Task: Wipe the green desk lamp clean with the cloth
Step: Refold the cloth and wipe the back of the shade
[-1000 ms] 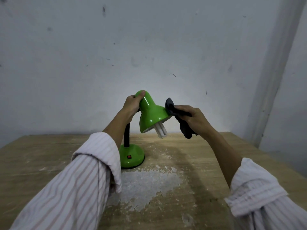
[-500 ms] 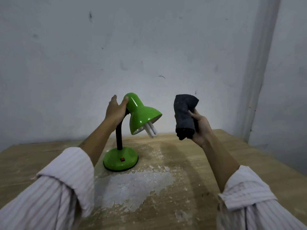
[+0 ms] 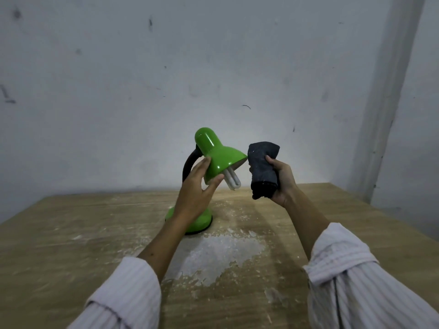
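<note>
I saw my left hand [image 3: 198,186] open, fingers touching the green lamp [image 3: 217,157] shade's lower edge; my right hand [image 3: 281,180] gripped the dark cloth [image 3: 262,167] just right of the shade.

Scuffed grey wall [image 3: 118,79] behind a worn, powder-flecked wooden table [image 3: 59,233]

one lamp, one cloth, two hands
one green desk lamp [image 3: 217,154] with one white bulb [image 3: 232,180]; one dark cloth [image 3: 262,169]; one left hand [image 3: 197,188], one right hand [image 3: 283,180]; one wooden table [image 3: 71,233].
</note>
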